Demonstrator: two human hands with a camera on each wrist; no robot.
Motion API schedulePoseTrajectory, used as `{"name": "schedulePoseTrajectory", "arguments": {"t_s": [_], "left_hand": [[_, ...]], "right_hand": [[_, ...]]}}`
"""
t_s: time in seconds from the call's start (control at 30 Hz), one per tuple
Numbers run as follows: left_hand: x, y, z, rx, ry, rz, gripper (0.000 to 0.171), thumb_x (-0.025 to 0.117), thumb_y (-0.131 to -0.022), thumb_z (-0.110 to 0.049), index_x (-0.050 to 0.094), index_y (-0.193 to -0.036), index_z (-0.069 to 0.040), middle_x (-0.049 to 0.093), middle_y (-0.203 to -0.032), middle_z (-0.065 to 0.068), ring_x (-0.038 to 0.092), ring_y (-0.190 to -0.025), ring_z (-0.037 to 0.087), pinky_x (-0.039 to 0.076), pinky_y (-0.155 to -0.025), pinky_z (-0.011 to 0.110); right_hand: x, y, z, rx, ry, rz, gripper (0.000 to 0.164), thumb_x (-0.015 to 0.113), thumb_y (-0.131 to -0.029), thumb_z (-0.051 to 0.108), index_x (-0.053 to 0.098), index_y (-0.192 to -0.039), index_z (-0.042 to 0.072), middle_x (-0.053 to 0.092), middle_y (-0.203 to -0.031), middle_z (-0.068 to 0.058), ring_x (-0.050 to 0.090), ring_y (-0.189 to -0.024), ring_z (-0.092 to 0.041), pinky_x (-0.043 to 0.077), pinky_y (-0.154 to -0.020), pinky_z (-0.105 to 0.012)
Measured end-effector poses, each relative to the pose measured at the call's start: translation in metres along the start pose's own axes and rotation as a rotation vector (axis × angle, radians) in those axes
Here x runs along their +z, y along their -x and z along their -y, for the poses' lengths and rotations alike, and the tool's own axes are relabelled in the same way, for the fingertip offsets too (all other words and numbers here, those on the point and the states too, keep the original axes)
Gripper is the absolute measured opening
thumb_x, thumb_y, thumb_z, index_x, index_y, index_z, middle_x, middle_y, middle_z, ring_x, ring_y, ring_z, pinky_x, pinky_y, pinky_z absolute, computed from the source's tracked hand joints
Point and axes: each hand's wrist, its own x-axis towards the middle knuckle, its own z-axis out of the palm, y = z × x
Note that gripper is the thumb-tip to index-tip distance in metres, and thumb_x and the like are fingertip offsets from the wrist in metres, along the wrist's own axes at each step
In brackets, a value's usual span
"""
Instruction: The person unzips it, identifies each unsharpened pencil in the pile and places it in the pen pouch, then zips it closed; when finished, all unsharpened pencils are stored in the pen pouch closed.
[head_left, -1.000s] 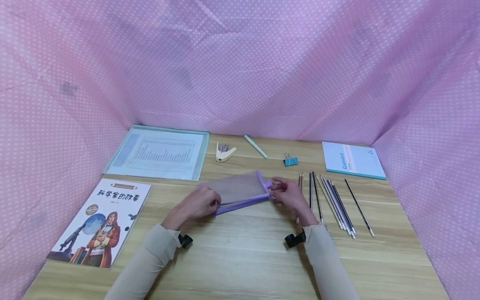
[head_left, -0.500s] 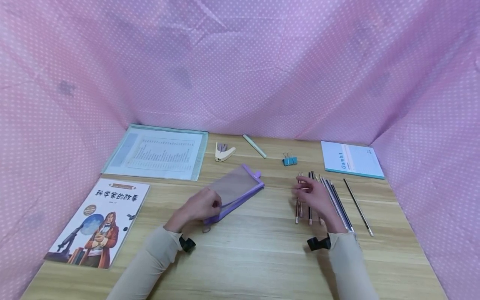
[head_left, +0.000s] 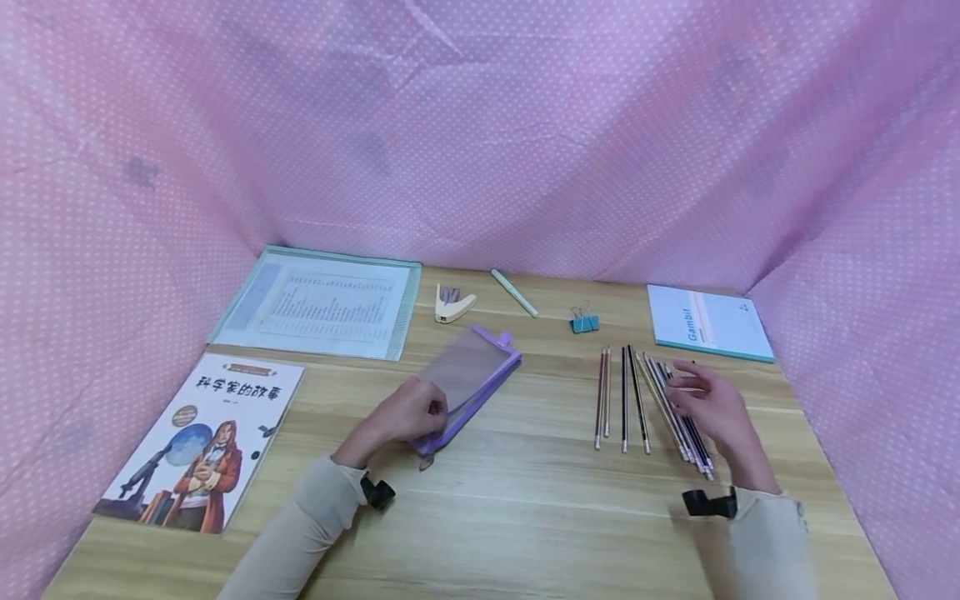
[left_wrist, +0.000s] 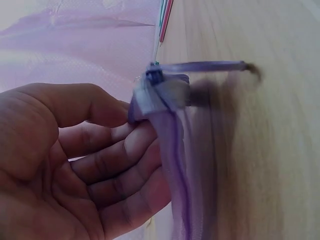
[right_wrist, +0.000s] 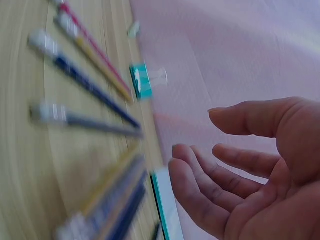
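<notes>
A purple mesh pouch (head_left: 468, 367) lies slanted on the wooden desk (head_left: 510, 533), its far end turned rightward, with a purple tab (head_left: 506, 338) sticking out there. At the pouch's near end, the left hand (head_left: 408, 408) pinches the corner between thumb and forefinger, the other fingers curved against its side; a short strap (left_wrist: 205, 66) hangs off this end, its tip blurred in the left wrist view.

Well to the right of the pouch, the right hand (head_left: 708, 404) hovers over a bundle of pencils (head_left: 678, 421); its fingers are parted and gently bent, holding nothing. Between the pouch and that bundle lie four separate pencils (head_left: 624, 400), roughly side by side, their eraser ends toward the person.

Just beyond the pouch sits a cream stapler (head_left: 453, 311), with a pale green pen (head_left: 514, 292) behind the pouch and slightly to its right. A teal binder clip (head_left: 584, 323) rests right of the pouch's far end, and a blue "Gambit" notebook (head_left: 708, 322) lies farther out on that side. Left of the pouch are a clear folder (head_left: 322, 304) with a printed sheet and, nearer the person, an illustrated book (head_left: 202, 442). Pink dotted cloth (head_left: 480, 150) hangs behind everything.
</notes>
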Motion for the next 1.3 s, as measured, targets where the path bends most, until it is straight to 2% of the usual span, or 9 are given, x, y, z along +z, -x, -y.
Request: {"name": "schedulePoseTrajectory", "arguments": {"t_s": [0.1, 0.27, 0.33, 0.43, 0.57, 0.7, 0.83, 1.2, 1.3], "left_hand": [[0.000, 0.000, -0.002, -0.026, 0.038, -0.005, 0.009, 0.067, -0.078, -0.002, 0.074, -0.072, -0.005, 0.064, -0.063, 0.000, 0.052, -0.051, 0.002, 0.044, -0.046, 0.014], [0.002, 0.000, -0.004, -0.096, 0.102, -0.014, 0.011, 0.068, -0.076, -0.001, 0.076, -0.083, 0.000, 0.067, -0.067, 0.003, 0.057, -0.051, 0.004, 0.049, -0.046, 0.017], [0.003, 0.000, -0.005, -0.117, 0.113, -0.024, 0.012, 0.067, -0.076, 0.000, 0.076, -0.083, 0.000, 0.067, -0.066, 0.003, 0.057, -0.051, 0.005, 0.049, -0.045, 0.018], [0.004, 0.000, -0.006, -0.126, 0.121, -0.041, 0.011, 0.066, -0.074, 0.001, 0.075, -0.081, 0.000, 0.065, -0.065, 0.002, 0.055, -0.050, 0.005, 0.048, -0.044, 0.018], [0.005, 0.000, -0.006, -0.117, 0.132, -0.048, 0.011, 0.064, -0.075, 0.003, 0.074, -0.079, 0.001, 0.062, -0.061, 0.001, 0.053, -0.048, 0.004, 0.046, -0.043, 0.017], [0.005, 0.000, -0.005, -0.101, 0.123, -0.047, 0.010, 0.063, -0.076, 0.003, 0.073, -0.078, 0.001, 0.060, -0.060, 0.000, 0.051, -0.049, 0.004, 0.043, -0.043, 0.016], [0.006, -0.001, -0.004, -0.084, 0.109, -0.050, 0.009, 0.064, -0.077, 0.003, 0.073, -0.076, 0.000, 0.060, -0.059, 0.000, 0.050, -0.049, 0.003, 0.042, -0.044, 0.016], [0.007, -0.002, -0.004, -0.096, 0.103, -0.040, 0.009, 0.065, -0.077, 0.003, 0.073, -0.076, -0.001, 0.059, -0.060, -0.001, 0.050, -0.049, 0.004, 0.040, -0.044, 0.015], [0.007, -0.003, -0.003, -0.089, 0.097, -0.040, 0.009, 0.064, -0.076, 0.003, 0.073, -0.076, -0.001, 0.058, -0.059, -0.001, 0.050, -0.049, 0.004, 0.040, -0.044, 0.015]], "right_hand": [[-0.016, 0.005, -0.012, 0.010, 0.038, -0.044, 0.058, 0.061, -0.096, 0.009, 0.039, -0.145, -0.011, 0.065, -0.115, -0.028, 0.065, -0.080, 0.007, 0.061, -0.071, -0.024], [-0.039, 0.009, -0.031, 0.044, 0.080, -0.085, 0.058, 0.060, -0.097, 0.011, 0.038, -0.144, -0.014, 0.065, -0.092, 0.012, 0.061, -0.077, 0.012, 0.060, -0.067, -0.022], [-0.047, 0.010, -0.038, 0.056, 0.083, -0.082, 0.058, 0.060, -0.097, 0.011, 0.037, -0.144, -0.016, 0.063, -0.091, 0.014, 0.058, -0.077, 0.015, 0.060, -0.067, -0.022], [-0.057, 0.011, -0.047, 0.071, 0.111, -0.076, 0.058, 0.058, -0.098, 0.011, 0.035, -0.143, -0.018, 0.068, -0.095, 0.001, 0.057, -0.076, 0.016, 0.060, -0.068, -0.021], [-0.070, 0.012, -0.058, 0.116, 0.202, -0.057, 0.062, 0.056, -0.100, 0.020, 0.034, -0.144, -0.018, 0.065, -0.111, -0.033, 0.058, -0.076, 0.013, 0.059, -0.066, -0.021], [-0.083, 0.011, -0.066, 0.174, 0.322, 0.005, 0.072, 0.053, -0.102, 0.037, 0.032, -0.145, -0.016, 0.049, -0.133, -0.045, 0.069, -0.094, -0.027, 0.058, -0.075, -0.037], [-0.092, 0.007, -0.075, 0.230, 0.396, 0.093, 0.081, 0.048, -0.101, 0.049, 0.029, -0.145, -0.016, 0.041, -0.138, -0.046, 0.050, -0.118, -0.058, 0.052, -0.086, -0.057], [-0.086, 0.001, -0.088, 0.136, 0.454, 0.133, 0.076, 0.065, -0.095, 0.042, 0.041, -0.138, -0.016, 0.053, -0.126, -0.043, 0.063, -0.104, -0.044, 0.053, -0.080, -0.040], [-0.079, 0.000, -0.085, 0.116, 0.458, 0.131, 0.078, 0.069, -0.091, 0.042, 0.043, -0.138, -0.015, 0.053, -0.126, -0.043, 0.064, -0.102, -0.044, 0.054, -0.083, -0.046]]}}
